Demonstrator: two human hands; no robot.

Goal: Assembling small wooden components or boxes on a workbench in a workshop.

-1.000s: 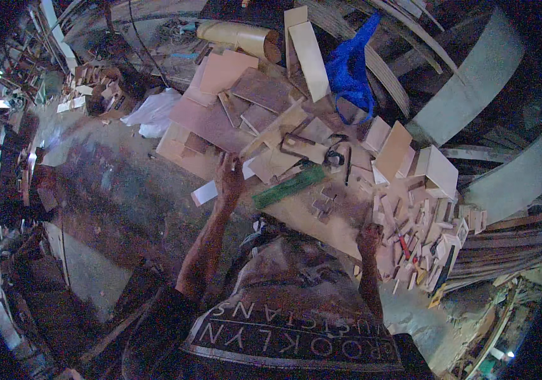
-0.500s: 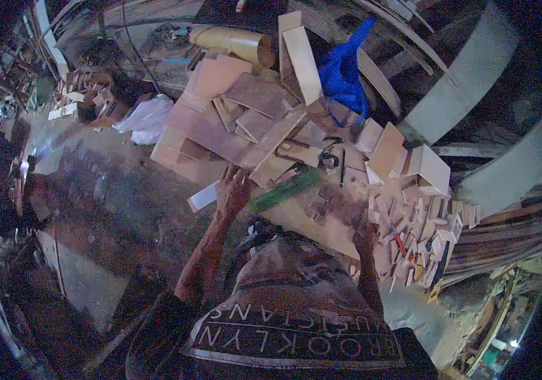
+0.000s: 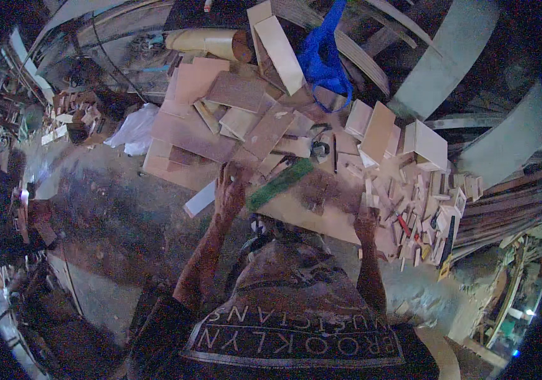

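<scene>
At the near left edge of a low worktable [image 3: 309,218], my left hand [image 3: 228,193] lies with its fingers stretched toward the stacked brown boards [image 3: 198,142]. A white strip [image 3: 200,199] sticks out beside that hand, on its left. To its right lies a green strip [image 3: 280,183], slanting across the table. Past it is a flat brown board [image 3: 269,134]. My right hand [image 3: 366,221] rests at the table's near right edge, beside many small wood offcuts [image 3: 410,209]. Its fingers look curled in; whatever they hold is hidden in the dim picture.
A blue bag [image 3: 326,60] and upright pale wood pieces [image 3: 278,50] stand at the back. Behind the boards lies a tan roll [image 3: 211,44]. At right is an open wooden box [image 3: 428,147]. White plastic sheeting [image 3: 133,130] sits on the floor at left.
The brown board beyond my left hand was tilted with its edge raised; it now lies flatter, apart from the fingers. My right hand looks little changed. The whole view has shifted slightly.
</scene>
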